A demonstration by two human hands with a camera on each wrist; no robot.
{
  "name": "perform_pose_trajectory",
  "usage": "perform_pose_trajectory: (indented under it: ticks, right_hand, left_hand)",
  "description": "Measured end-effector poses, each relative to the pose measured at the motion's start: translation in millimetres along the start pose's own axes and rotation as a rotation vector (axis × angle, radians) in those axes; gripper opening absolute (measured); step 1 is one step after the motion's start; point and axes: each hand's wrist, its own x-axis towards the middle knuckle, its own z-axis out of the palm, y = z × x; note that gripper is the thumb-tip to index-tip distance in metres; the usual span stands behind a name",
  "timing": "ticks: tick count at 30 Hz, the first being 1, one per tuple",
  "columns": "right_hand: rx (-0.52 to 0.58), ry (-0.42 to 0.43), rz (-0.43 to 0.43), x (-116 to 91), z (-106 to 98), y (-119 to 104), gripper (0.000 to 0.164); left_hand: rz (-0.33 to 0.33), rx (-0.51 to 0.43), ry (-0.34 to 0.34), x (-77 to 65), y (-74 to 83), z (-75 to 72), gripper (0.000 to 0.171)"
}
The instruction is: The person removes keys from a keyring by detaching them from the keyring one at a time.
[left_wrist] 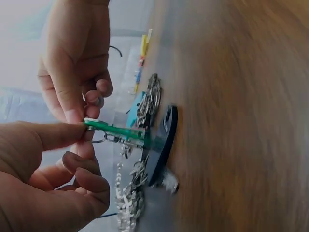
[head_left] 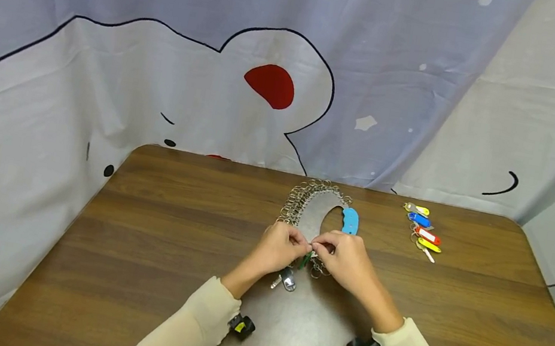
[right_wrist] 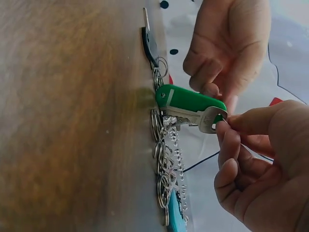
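Note:
Both hands meet over a grey crescent-shaped metal plate (head_left: 312, 212) fringed with many metal rings, a light blue handle (head_left: 350, 221) at its right side. My left hand (head_left: 280, 249) pinches the end of a green key tag (right_wrist: 193, 99) between thumb and finger. A silver key (right_wrist: 203, 118) hangs beside that tag. With thumb and forefinger, my right hand (head_left: 348, 260) pinches the thin metal ring (right_wrist: 225, 118) at the key's head. Below the hands, by the plate's near end, lies a dark key fob (head_left: 288, 279) with a key sticking out.
Several tagged keys lie in a row at the right, among them a blue tag (head_left: 419, 220), a red tag (head_left: 428, 235) and a yellow tag (head_left: 429, 245). The brown wooden table (head_left: 163, 239) ends at a patterned curtain (head_left: 187, 86) behind.

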Motion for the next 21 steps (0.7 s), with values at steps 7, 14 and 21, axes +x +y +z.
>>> perform_pose_trajectory:
  ticks: [7,14,21]
  right_hand:
    - [0.003,0.012,-0.026,0.4,0.7,3.8,0.006]
    - [-0.032,0.039,-0.023,1.5,1.4,2.6,0.005]
    - [-0.025,0.037,-0.055,0.7,2.9,1.1,0.004]
  left_hand:
    - [0.039,-0.030,0.015,1.7,-3.3,4.1,0.013]
    - [0.139,0.052,0.018,-3.9,-1.5,2.7,0.011]
    - [0.097,0.060,0.013,-5.9,-1.4,6.5,0.015]
